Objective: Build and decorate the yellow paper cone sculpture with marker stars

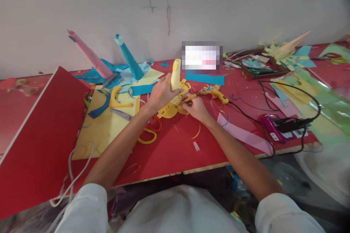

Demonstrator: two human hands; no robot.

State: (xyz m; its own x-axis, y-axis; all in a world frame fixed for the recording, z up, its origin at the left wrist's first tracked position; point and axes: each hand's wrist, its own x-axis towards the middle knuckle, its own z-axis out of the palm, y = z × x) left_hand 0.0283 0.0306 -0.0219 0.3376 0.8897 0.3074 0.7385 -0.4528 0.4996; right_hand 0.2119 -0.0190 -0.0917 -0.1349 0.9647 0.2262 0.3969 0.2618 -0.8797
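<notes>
My left hand [162, 94] is closed around the lower part of an upright pale yellow paper tube [176, 74], which stands over a yellow paper cutout [169, 111] with dark markings. Just to the right, my right hand [195, 106] has its fingers pinched at the cutout's edge; a slim yellow piece shows by the fingertips, too small to name surely. Behind that hand a yellow glue gun [217, 93] lies on the red table [169, 153]. Yellow-handled scissors [147, 136] and red-handled scissors [155, 123] rest below my left hand.
Pink [91, 54] and blue [129, 58] paper cones stand at the back left. A red board [46, 138] leans at the left. A purple power strip [276, 127] with black cables sits right, near a pink strip [246, 134]. A tray [262, 74] is behind.
</notes>
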